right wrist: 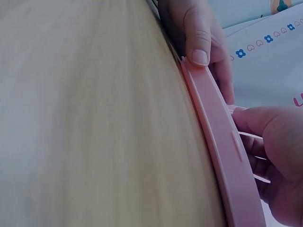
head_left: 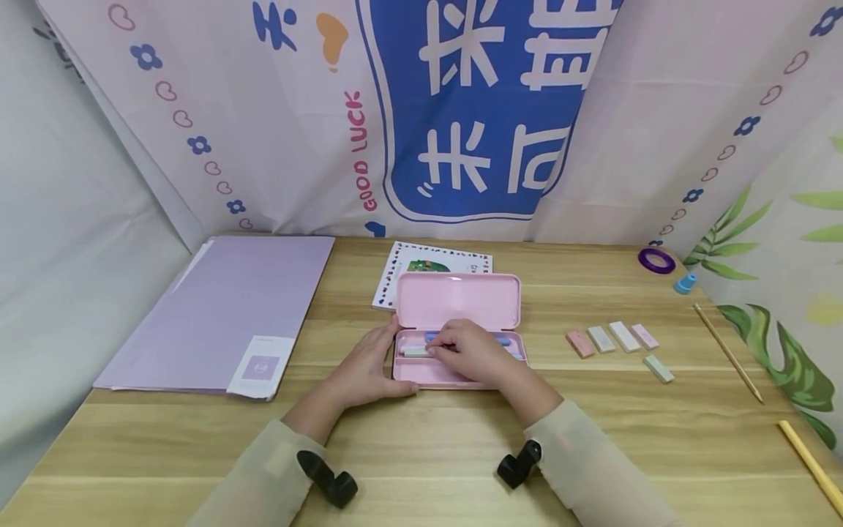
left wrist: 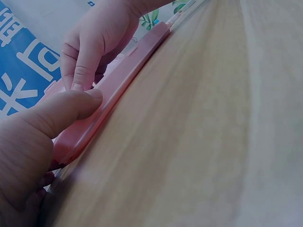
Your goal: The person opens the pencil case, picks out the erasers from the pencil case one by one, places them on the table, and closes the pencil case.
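Observation:
A pink pencil case (head_left: 459,301) lies on the table with its lid raised at the back. My left hand (head_left: 369,369) holds its left end, thumb along the front edge and fingers round the side. Over the tray, my right hand (head_left: 470,353) reaches in with bent fingers and pinches a pale, whitish-green pen (head_left: 413,352). A blue pen (head_left: 503,341) lies behind it in the case. In the right wrist view the case's front wall (right wrist: 222,137) hides the right fingertips; the left thumb (right wrist: 200,56) presses the far corner.
Several erasers (head_left: 623,337) lie to the right. Beyond them are a purple tape ring (head_left: 656,260), a blue sharpener-like piece (head_left: 686,284), a pencil (head_left: 727,353) and a yellow stick (head_left: 811,467). A purple folder (head_left: 224,315) lies left; a white booklet (head_left: 387,282) sits behind the case.

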Available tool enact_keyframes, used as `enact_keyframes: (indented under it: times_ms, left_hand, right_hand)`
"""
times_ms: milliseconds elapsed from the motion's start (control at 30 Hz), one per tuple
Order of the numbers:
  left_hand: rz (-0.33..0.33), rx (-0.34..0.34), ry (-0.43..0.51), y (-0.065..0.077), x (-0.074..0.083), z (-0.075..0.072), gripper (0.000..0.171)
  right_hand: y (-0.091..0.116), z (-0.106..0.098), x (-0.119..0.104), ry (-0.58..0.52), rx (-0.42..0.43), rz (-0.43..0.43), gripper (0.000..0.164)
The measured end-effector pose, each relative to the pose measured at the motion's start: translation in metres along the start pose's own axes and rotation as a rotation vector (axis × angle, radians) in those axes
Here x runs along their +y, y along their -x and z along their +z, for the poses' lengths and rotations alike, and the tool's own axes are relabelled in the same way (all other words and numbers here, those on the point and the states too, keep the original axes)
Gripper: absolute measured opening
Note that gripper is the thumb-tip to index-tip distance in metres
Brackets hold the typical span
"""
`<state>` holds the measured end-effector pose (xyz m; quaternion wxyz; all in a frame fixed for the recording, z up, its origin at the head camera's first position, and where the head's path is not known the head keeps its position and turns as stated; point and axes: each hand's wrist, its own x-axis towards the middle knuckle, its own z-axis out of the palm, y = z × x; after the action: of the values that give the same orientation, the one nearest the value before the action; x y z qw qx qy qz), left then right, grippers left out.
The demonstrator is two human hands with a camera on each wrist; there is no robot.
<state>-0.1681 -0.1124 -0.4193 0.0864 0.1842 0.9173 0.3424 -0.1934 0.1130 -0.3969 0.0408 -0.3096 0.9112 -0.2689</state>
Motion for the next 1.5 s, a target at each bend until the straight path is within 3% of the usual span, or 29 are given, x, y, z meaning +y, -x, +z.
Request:
enact_keyframes:
  times_ms: [400, 767, 1000, 1267, 1500]
  left_hand:
    - [0.022, 0.013, -0.001, 0.0, -0.002, 0.001, 0.12]
    - [0.006, 0.003, 0.006, 0.0, 0.0, 0.0, 0.121]
    - [-0.003, -0.001, 0.006, 0.0, 0.0, 0.001, 0.122]
    - [-0.003, 0.0, 0.003, 0.0, -0.002, 0.001, 0.122]
    - [-0.004, -0.001, 0.007, 0.0, -0.001, 0.001, 0.123]
  right_hand:
    - [-0.009, 0.0, -0.008, 0.089, 0.0, -0.007, 0.008]
    - [0.0, -0.002, -0.003, -0.101, -0.011, 0.101, 0.005]
    - [0.004, -0.003, -0.005, -0.051, -0.002, 0.054, 0.007]
    - [-0.001, -0.002, -0.005, -0.022, 0.0, 0.072, 0.013]
    - [-0.008, -0.004, -0.007, 0.084, -0.056, 0.042, 0.012]
